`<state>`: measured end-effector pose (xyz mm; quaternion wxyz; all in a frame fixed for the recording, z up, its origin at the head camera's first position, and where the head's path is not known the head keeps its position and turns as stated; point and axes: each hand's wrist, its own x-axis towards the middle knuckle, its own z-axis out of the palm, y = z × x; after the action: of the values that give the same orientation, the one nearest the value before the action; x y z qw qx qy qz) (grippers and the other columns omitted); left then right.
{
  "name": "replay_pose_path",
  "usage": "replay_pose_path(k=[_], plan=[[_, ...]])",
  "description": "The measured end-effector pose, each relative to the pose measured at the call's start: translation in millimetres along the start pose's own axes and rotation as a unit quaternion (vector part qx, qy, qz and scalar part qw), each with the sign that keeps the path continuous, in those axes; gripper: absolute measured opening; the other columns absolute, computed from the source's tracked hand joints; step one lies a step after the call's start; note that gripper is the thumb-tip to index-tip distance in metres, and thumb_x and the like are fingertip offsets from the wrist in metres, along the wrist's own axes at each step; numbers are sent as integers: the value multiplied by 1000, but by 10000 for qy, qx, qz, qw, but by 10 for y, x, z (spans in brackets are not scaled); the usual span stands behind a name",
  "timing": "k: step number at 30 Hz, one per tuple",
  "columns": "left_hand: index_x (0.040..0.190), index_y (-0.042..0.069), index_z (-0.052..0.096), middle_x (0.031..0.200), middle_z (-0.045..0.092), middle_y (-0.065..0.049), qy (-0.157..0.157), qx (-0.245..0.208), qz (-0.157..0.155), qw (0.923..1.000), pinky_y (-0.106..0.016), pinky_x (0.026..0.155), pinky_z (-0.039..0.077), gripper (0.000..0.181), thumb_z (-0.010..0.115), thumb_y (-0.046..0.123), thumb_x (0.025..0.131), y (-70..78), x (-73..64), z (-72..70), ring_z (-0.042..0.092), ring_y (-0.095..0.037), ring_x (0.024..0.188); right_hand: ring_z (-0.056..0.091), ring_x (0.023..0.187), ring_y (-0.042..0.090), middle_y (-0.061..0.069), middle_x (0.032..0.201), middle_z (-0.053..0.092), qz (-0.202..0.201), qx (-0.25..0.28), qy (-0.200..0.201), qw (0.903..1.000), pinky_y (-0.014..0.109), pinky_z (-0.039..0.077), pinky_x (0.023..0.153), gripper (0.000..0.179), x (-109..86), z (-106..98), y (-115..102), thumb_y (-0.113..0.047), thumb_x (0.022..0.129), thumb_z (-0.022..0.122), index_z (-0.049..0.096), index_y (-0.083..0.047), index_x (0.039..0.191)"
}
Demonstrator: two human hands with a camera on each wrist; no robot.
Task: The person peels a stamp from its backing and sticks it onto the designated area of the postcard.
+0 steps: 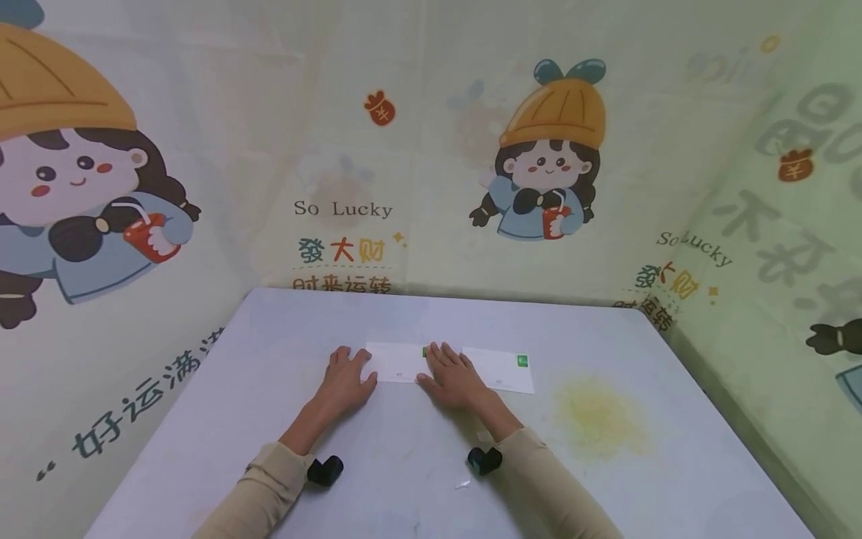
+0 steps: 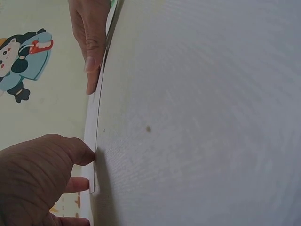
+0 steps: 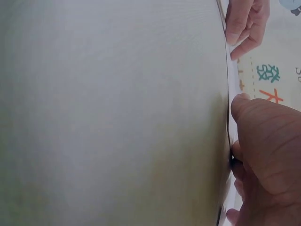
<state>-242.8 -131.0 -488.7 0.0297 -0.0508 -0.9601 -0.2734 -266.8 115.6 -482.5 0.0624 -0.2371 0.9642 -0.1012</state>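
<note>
Two white envelopes lie side by side on the table, each with a green stamp at its upper right. At the left edge of the left envelope point(image 1: 396, 362), my left hand point(image 1: 345, 380) rests with spread fingers, thumb at the near corner. My right hand point(image 1: 456, 376) lies palm down over that envelope's right end, partly hiding its stamp. It also covers the left end of the right envelope point(image 1: 501, 368). Seen edge-on in the left wrist view, the envelope point(image 2: 91, 115) lies flat, with the left thumb point(image 2: 83, 153) at its edge.
The white table point(image 1: 269, 412) has a yellowish stain point(image 1: 599, 415) to the right. Small clear scraps point(image 1: 462, 485) lie near my right forearm. A printed cloth backdrop point(image 1: 431, 150) stands behind the table and on both sides.
</note>
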Motion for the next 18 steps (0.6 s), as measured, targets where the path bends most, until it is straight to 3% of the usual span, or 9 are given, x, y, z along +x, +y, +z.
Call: replay_pose_path(k=[11, 18], plan=[[137, -4, 55, 142, 37, -37, 80, 53, 119, 9999, -62, 109, 37, 49, 66, 22, 97, -5, 6, 14, 33, -51, 137, 16, 157, 31, 10, 169, 22, -24, 92, 83, 9999, 58, 18, 123, 72, -10, -10, -3, -51, 108, 40, 26, -5, 161], [140, -3, 54, 144, 36, -36, -26, 63, 59, 10000, -62, 110, 36, 50, 65, 23, 98, -3, -6, 8, 32, -50, 138, 16, 157, 31, 10, 170, 21, 15, 71, 16, 10000, 58, 17, 123, 74, -6, 5, -9, -52, 107, 40, 24, -5, 162]])
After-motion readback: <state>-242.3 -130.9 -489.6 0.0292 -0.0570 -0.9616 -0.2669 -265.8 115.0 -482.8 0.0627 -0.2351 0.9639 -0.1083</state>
